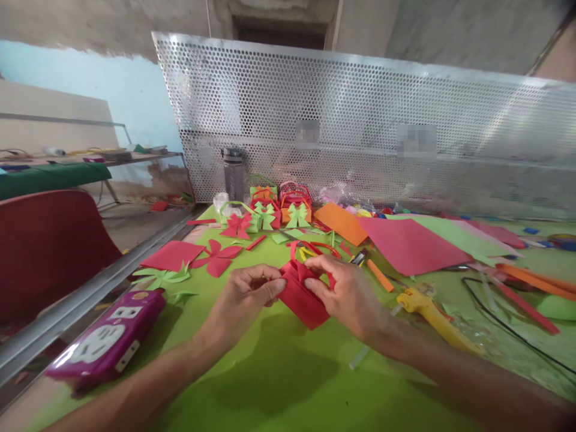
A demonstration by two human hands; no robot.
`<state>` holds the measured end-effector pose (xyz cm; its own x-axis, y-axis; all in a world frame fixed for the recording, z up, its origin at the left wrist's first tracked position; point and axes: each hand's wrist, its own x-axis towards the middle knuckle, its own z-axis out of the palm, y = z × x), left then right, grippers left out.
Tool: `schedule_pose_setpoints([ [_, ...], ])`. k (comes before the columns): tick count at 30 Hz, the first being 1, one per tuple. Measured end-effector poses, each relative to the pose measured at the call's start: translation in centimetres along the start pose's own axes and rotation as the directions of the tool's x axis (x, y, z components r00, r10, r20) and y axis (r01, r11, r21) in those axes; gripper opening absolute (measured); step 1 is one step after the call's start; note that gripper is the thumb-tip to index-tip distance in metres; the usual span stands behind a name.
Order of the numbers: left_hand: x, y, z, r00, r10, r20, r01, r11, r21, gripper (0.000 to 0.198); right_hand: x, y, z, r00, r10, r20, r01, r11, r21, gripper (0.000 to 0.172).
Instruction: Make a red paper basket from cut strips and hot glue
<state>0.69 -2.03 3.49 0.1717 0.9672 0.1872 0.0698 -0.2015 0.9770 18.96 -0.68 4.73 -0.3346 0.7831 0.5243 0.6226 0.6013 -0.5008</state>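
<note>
Between my hands is a small red paper basket (305,300) with a thin looped handle, held above the green tabletop. My left hand (254,288) pinches its left edge between thumb and fingers. On the upper right side, my right hand (344,288) grips the basket near a folded red piece; the fingers partly hide that spot. Just behind my hands lie scissors (321,247), with red and yellow handles. A red petal-shaped cutout (217,258) and a red sheet (172,256) rest to the left, beside light green cutouts (164,275).
Finished-looking paper baskets with bows (297,210) stand at the back before a perforated metal panel (360,114). A yellow glue gun (436,318) with a black cord lies right. A purple power strip (110,336) sits left, and a bottle (233,174) behind. Coloured sheets (409,243) spread right.
</note>
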Motion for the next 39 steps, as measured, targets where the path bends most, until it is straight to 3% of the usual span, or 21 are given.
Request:
schedule_pose_setpoints([
  [11, 0.1, -0.3, -0.1, 1.000, -0.024, 0.014, 0.024, 0.999, 0.045, 0.021, 0.4, 0.3, 0.3, 1.000, -0.019, -0.008, 0.018, 0.999, -0.027, 0.009],
  [18, 0.1, -0.2, -0.1, 0.997, -0.029, 0.073, 0.013, 0.975, 0.220, 0.031, 0.4, 0.6, 0.9, 0.973, -0.229, -0.022, 0.218, 0.949, -0.227, 0.008],
  [25, 0.1, -0.3, -0.1, 0.976, -0.189, 0.113, 0.164, 0.967, 0.196, 0.038, 0.0, 0.4, 1.3, 0.906, -0.422, 0.000, 0.390, 0.836, -0.386, 0.007],
  [32, 0.1, -0.2, -0.1, 0.951, -0.282, 0.129, 0.272, 0.958, 0.094, 0.034, 0.0, 0.6, 1.3, 0.891, -0.453, 0.027, 0.421, 0.804, -0.420, 0.007],
  [36, 0.1, -0.1, -0.5, 0.937, -0.326, 0.124, 0.287, 0.923, 0.255, 0.028, 0.0, 0.8, 1.7, 0.888, -0.458, 0.043, 0.431, 0.795, -0.427, 0.010],
  [39, 0.3, 0.0, -1.2, 0.939, -0.309, 0.151, 0.207, 0.859, 0.469, 0.026, 0.0, 0.9, 2.1, 0.874, -0.482, 0.069, 0.459, 0.767, -0.448, 0.013],
])
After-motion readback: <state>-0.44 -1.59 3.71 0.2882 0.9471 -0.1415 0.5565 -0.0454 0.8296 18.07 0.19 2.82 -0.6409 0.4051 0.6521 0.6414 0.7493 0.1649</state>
